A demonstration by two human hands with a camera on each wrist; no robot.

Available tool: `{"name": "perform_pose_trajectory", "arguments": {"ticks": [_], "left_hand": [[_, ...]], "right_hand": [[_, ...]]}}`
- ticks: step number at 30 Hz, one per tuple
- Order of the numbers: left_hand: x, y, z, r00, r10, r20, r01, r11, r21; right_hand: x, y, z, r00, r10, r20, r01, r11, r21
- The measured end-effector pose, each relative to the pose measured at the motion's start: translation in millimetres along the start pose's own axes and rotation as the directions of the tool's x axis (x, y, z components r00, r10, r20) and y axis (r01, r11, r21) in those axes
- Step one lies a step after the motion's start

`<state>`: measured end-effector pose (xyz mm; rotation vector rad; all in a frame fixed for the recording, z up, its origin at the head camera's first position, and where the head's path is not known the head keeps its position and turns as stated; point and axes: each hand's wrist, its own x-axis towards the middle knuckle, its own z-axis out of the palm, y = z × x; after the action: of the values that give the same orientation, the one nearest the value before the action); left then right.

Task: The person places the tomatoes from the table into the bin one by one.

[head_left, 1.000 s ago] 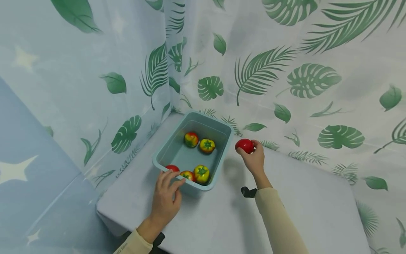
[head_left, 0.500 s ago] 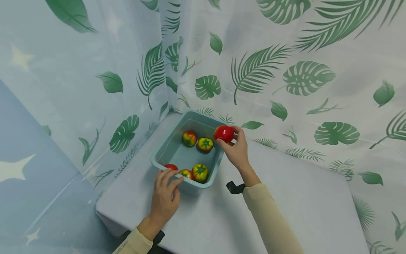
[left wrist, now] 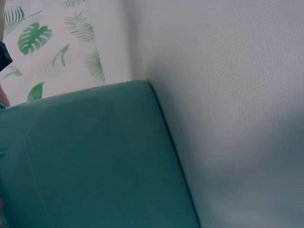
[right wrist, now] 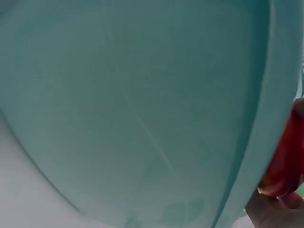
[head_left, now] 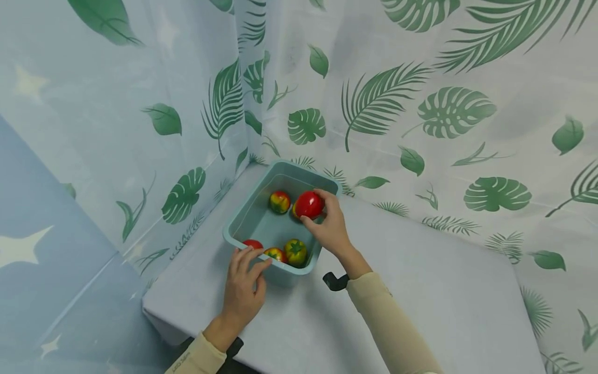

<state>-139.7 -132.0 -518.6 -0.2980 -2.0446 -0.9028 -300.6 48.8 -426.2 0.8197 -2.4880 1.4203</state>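
My right hand (head_left: pixel 330 223) holds a glossy red tomato (head_left: pixel 310 204) between thumb and fingers, over the right side of a blue-green plastic bin (head_left: pixel 268 227). It partly covers a yellow-red tomato in the bin. Another yellow-red tomato (head_left: pixel 280 202) lies to its left. Along the near side are a red tomato (head_left: pixel 253 244), a red-yellow one (head_left: pixel 275 254) and a yellow-green one (head_left: pixel 296 252). My left hand (head_left: pixel 244 296) rests its fingertips on the bin's near rim, fingers loosely bent. The right wrist view shows the held tomato (right wrist: pixel 286 159) past the bin's rim.
The bin stands on a table with a white cloth (head_left: pixel 420 291), near its back left corner. Leaf-printed curtains (head_left: pixel 374 41) hang close behind and to the left. A dark wrist device (head_left: pixel 335 281) sits on my right wrist.
My right hand has carried the red tomato leftward from beside the bin to above the tomatoes inside it. The left hand has stayed at the rim.
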Motion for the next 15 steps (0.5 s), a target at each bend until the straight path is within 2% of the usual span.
{"name": "perform_pose_trajectory", "arguments": {"ticks": [3, 8, 15], "left_hand": [[0.0, 0.2, 0.2, 1.000, -0.001, 0.003, 0.001, 1.000, 0.002], [-0.5, 0.8, 0.3, 1.000, -0.001, 0.008, 0.001, 1.000, 0.003], [-0.2, 1.0, 0.3, 1.000, -0.010, 0.007, 0.010, 1.000, -0.003]], "right_hand": [[-2, 1, 1, 1.000, -0.025, 0.013, 0.025, 0.999, -0.032], [-5, 2, 3, 1.000, -0.015, 0.018, 0.016, 0.997, -0.077], [-11, 3, 2, 0.999, 0.024, 0.032, -0.022, 0.998, -0.066]]}}
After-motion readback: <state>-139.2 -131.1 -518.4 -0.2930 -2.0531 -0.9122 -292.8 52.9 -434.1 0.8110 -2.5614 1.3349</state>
